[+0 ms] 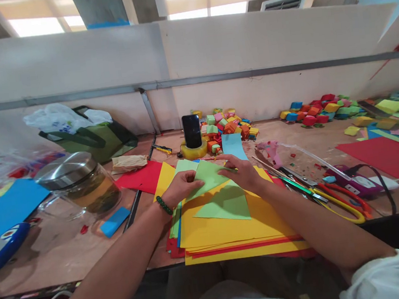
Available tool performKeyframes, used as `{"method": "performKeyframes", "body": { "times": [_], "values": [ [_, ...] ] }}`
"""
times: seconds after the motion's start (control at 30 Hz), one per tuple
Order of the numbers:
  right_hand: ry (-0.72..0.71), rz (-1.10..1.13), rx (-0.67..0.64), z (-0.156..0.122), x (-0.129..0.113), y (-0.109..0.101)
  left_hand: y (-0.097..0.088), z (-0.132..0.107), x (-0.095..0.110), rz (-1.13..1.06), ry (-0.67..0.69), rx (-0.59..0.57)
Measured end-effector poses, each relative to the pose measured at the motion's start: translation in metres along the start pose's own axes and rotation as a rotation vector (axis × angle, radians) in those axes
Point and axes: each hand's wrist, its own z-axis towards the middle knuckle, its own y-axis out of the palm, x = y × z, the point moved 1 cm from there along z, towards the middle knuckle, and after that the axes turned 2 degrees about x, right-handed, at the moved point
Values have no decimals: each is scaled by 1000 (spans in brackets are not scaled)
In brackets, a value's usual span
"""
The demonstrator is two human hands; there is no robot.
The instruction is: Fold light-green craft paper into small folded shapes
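My left hand and my right hand both pinch a light green sheet of paper, lifted and partly folded over a stack of coloured paper with a yellow sheet on top. A second green piece lies flat on the yellow sheet just below my hands. A green bead bracelet circles my left wrist. A light blue sheet lies beyond my right hand.
A black phone stands on a yellow tape roll. Piles of small folded paper cubes sit by the wall. Scissors and a glue gun lie right. A glass jar and green bag stand left.
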Motion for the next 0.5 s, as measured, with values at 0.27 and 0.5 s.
{"method": "performKeyframes", "body": {
  "times": [0.27, 0.5],
  "values": [
    [171, 261, -128, 8, 7, 1, 2, -2, 2, 98, 44, 81],
    [206, 257, -70, 10, 4, -4, -11, -1, 0, 55, -144, -11]
  ]
}}
